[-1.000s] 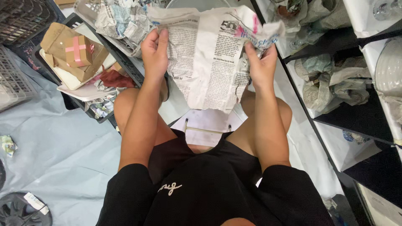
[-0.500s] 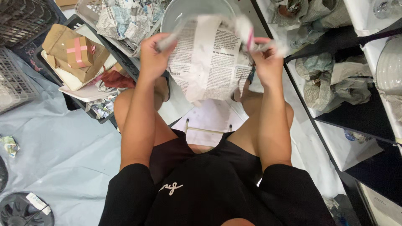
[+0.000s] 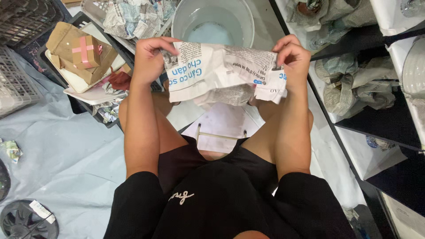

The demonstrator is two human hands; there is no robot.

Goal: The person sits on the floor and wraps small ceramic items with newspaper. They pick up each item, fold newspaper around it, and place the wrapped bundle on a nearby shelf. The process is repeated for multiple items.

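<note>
Left hand (image 3: 148, 59) and right hand (image 3: 292, 57) each pinch a top corner of the newspaper (image 3: 221, 75), stretching it flat above the bucket (image 3: 212, 20).

We list: white newspaper sheet (image 3: 221, 73) with black and blue print; pale grey bucket (image 3: 212, 20); brown box (image 3: 84, 51), pink cross.

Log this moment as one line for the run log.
left hand: grips newspaper sheet | right hand: grips its other end | sheet: stretched crumpled above lap | beyond: pale bucket
</note>
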